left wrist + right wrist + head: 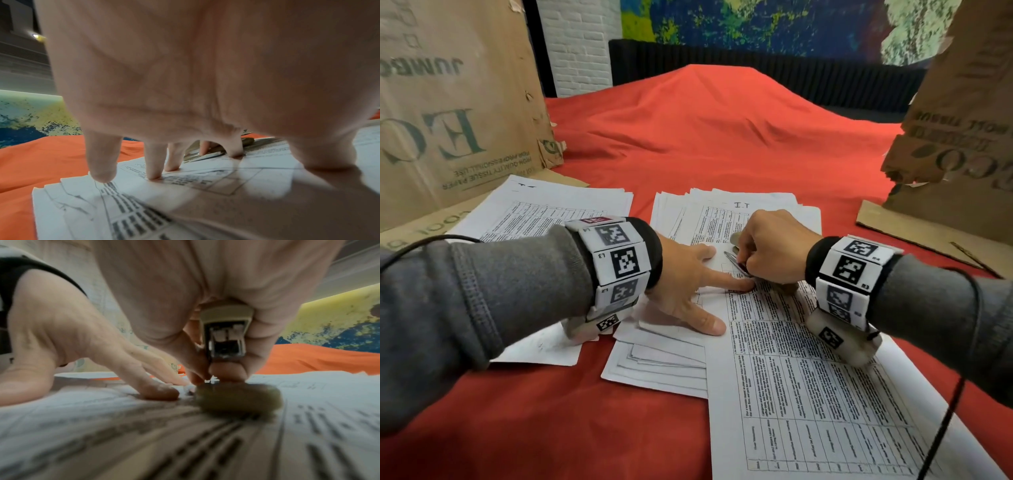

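My right hand (763,250) grips a small stapler (225,335), beige on top with a metal body, its nose over the upper left corner of a printed sheet (808,377). The stapler (736,262) shows as a metal tip beside my fingers. My left hand (688,284) lies spread flat on the papers, its straight fingers (154,162) pressing the sheets down just left of the stapler. The left index fingertip (162,391) touches the paper next to the stapler's nose. What sits between the stapler's jaws is hidden.
A red cloth (705,137) covers the table. A second paper pile (541,212) lies at the left, another stack (722,209) behind the hands. Cardboard boxes stand at the left (448,102) and right (962,137). A cable (945,428) hangs from my right sleeve.
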Available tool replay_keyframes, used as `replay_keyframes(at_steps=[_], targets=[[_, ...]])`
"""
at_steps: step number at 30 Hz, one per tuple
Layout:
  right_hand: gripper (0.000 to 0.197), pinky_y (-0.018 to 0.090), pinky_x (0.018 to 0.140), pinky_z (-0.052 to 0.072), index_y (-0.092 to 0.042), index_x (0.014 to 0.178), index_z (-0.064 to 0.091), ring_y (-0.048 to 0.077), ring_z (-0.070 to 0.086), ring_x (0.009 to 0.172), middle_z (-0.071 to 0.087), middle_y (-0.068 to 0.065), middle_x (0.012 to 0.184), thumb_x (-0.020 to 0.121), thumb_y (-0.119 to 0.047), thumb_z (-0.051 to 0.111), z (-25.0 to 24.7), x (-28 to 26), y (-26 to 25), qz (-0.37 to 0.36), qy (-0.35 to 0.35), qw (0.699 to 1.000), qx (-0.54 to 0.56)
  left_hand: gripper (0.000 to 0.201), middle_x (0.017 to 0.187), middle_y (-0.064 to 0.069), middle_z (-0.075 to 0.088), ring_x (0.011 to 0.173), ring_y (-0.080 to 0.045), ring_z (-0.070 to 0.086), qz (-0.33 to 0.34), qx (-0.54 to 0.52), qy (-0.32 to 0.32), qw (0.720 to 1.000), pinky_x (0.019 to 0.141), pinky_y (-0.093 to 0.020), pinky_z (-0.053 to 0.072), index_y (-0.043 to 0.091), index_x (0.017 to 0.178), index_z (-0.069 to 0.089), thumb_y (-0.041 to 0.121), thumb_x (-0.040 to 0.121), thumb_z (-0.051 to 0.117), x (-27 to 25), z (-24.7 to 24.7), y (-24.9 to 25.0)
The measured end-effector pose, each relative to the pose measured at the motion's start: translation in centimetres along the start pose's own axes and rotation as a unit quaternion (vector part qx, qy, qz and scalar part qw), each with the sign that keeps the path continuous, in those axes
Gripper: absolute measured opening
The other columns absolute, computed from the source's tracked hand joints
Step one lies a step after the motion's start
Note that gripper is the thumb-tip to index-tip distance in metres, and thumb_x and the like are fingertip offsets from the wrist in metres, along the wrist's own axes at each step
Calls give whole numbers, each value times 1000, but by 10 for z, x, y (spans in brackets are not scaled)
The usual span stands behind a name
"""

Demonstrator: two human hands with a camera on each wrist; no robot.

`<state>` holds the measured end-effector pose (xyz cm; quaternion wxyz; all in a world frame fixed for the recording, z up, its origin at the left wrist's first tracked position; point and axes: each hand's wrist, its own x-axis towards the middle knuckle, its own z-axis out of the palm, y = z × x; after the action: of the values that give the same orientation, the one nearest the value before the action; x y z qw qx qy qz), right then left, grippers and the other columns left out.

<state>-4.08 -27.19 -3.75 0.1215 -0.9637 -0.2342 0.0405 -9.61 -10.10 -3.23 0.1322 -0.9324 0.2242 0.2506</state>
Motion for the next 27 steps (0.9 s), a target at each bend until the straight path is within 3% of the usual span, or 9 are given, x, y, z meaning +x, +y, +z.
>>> replay_keyframes(at_steps=[3,6,8,10,13,20,23,25,27], targets=[[26,27,68,54,-15,79,81,19,62,84,72,0,80,82,1,60,-1,3,0,3,3,1000,4,81,172,-9,-7,152,-39,31,3,1,0,1000,117,-58,37,72,147,-13,87,85,37,-1,1,0],[27,36,85,61,-15,81,79,23,67,103,78,4,101,82,2,58,1,12,-7,-8,6,1000,8,82,173,-7,-12,153,-37,28,3,0,-6,1000,118,-59,36,69,150,-12,85,87,37,0,1,0],[28,37,87,60,-15,84,79,24,67,107,78,4,104,83,2,58,0,18,-11,-13,6,1000,2,82,172,-7,-8,152,-37,29,9,2,-1,1000,117,-59,36,68,151,-10,85,87,37,0,1,0],[29,30,78,58,-16,86,80,21,66,101,76,-1,96,84,2,57,-2,22,-11,-10,0,1000,-6,81,171,-7,-5,152,-38,28,17,1,2,1000,116,-59,37,67,151,-8,86,86,37,1,2,-2],[31,20,56,43,-17,88,80,9,56,76,65,-11,74,85,2,56,-3,22,-8,-8,-5,1000,-14,82,172,-6,-8,156,-36,20,19,-1,0,1000,118,-61,34,67,151,-8,86,86,38,2,4,-4],[31,7,43,34,-15,86,81,-1,49,63,59,-18,65,87,3,56,-9,12,0,5,39,999,8,84,173,-9,-6,157,-36,20,18,-7,-7,1000,120,-61,31,69,151,-9,85,86,42,-1,0,-3],[32,5,48,37,-24,82,81,0,51,65,62,-15,72,90,-2,59,-18,1,8,15,54,998,14,82,168,-7,23,145,-31,42,21,-21,9,1000,115,-53,39,66,154,8,83,85,50,-1,-8,-7],[33,9,50,40,-31,76,78,0,54,66,62,-17,74,91,-6,62,-27,-10,14,25,71,997,32,71,154,-2,48,133,-25,53,30,-31,56,997,112,-47,43,55,154,32,79,89,51,3,-17,-11],[29,2,44,35,-30,76,78,-6,52,62,58,-23,68,92,-9,66,-35,-23,20,31,93,994,51,61,139,1,63,124,-23,60,18,-46,134,990,108,-44,47,38,141,57,74,93,49,12,-29,-12]])
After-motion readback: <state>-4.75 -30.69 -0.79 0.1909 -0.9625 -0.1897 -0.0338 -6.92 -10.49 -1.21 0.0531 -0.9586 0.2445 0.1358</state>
